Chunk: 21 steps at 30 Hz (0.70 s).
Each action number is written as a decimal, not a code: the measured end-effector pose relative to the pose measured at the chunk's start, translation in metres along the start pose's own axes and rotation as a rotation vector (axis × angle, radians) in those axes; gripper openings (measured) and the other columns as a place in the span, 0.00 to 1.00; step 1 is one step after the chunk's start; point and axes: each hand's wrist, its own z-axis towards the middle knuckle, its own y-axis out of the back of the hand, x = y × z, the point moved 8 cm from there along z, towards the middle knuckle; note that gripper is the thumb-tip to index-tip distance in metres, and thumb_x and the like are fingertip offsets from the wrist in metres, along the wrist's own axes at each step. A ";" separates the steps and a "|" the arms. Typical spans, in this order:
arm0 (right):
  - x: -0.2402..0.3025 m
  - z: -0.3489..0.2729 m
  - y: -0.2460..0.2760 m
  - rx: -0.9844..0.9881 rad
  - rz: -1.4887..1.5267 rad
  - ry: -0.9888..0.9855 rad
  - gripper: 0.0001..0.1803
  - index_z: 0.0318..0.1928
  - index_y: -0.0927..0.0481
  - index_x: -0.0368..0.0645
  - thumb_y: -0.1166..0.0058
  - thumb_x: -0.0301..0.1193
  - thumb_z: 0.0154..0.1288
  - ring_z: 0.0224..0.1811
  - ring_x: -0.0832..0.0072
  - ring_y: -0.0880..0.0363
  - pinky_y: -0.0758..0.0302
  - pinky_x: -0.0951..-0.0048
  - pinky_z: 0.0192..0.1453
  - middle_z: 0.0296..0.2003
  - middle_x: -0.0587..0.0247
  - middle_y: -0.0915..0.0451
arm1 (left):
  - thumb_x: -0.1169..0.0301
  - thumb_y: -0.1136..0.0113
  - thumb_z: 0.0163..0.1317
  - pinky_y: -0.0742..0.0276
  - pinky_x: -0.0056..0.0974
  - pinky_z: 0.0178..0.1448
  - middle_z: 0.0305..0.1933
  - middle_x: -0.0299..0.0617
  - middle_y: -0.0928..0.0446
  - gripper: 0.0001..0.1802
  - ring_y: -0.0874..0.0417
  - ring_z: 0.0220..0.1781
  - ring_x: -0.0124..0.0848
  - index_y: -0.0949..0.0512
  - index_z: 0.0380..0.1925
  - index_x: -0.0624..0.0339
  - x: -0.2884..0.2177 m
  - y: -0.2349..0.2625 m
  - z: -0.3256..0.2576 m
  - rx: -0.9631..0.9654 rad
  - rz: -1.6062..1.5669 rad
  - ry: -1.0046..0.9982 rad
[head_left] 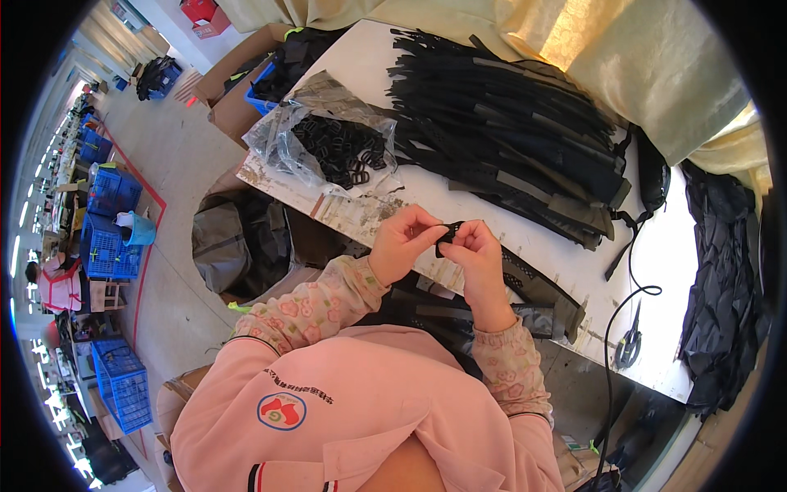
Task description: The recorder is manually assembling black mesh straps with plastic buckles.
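Black buckle [449, 232] sits at frame centre, pinched on a strap end [525, 283] between the fingertips of the left hand [402, 242] and right hand [479, 262], both grips closed on it. A slip could drop it off the bench [574, 246] edge, away from the bag of buckles [328, 139].

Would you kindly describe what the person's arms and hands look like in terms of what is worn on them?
Both hands, the left hand and the right hand, are bare, with no gloves. Each forearm is covered by a light pink floral-print sleeve cover gathered at the wrist by an elastic cuff. Above these is a plain pink top with a round red-and-green badge on the chest.
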 end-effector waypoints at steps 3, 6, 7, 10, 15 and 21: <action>-0.002 -0.001 0.007 -0.029 0.041 -0.003 0.14 0.33 0.32 0.43 0.42 0.14 0.52 0.27 0.87 0.31 0.33 0.87 0.32 0.24 0.74 0.30 | 0.80 0.41 0.60 0.27 0.29 0.49 0.40 0.39 0.23 0.07 0.23 0.41 0.24 0.26 0.38 0.64 -0.004 -0.006 -0.002 0.090 0.041 -0.058; -0.005 -0.003 0.013 -0.031 0.038 0.060 0.13 0.33 0.33 0.43 0.42 0.16 0.54 0.28 0.85 0.28 0.29 0.84 0.32 0.28 0.71 0.28 | 0.82 0.40 0.57 0.30 0.32 0.56 0.48 0.42 0.27 0.12 0.26 0.48 0.26 0.27 0.41 0.63 -0.014 -0.015 -0.002 0.225 -0.004 -0.127; -0.006 -0.004 0.012 -0.029 0.039 0.060 0.13 0.33 0.33 0.43 0.42 0.16 0.54 0.28 0.85 0.28 0.29 0.84 0.32 0.28 0.71 0.28 | 0.84 0.39 0.56 0.32 0.33 0.59 0.51 0.43 0.30 0.14 0.28 0.51 0.27 0.27 0.42 0.62 -0.018 -0.019 -0.003 0.284 -0.021 -0.168; -0.002 -0.008 0.003 0.008 0.162 0.022 0.10 0.37 0.32 0.40 0.42 0.23 0.60 0.31 0.81 0.25 0.23 0.79 0.34 0.34 0.66 0.26 | 0.85 0.39 0.53 0.35 0.35 0.62 0.53 0.42 0.34 0.18 0.31 0.56 0.29 0.28 0.43 0.60 -0.014 -0.020 -0.006 0.333 -0.016 -0.163; 0.003 -0.009 -0.001 0.118 0.196 -0.085 0.14 0.49 0.31 0.35 0.49 0.31 0.68 0.37 0.72 0.20 0.17 0.71 0.41 0.42 0.58 0.25 | 0.84 0.38 0.53 0.32 0.33 0.57 0.50 0.40 0.34 0.17 0.30 0.51 0.28 0.27 0.42 0.59 -0.017 -0.017 -0.003 0.325 0.121 -0.223; 0.020 -0.013 -0.006 0.147 0.045 0.001 0.11 0.49 0.29 0.36 0.52 0.21 0.66 0.42 0.73 0.21 0.17 0.70 0.44 0.42 0.59 0.25 | 0.83 0.39 0.55 0.30 0.31 0.53 0.49 0.39 0.33 0.16 0.29 0.47 0.27 0.26 0.43 0.58 -0.030 -0.011 0.000 0.296 -0.020 -0.219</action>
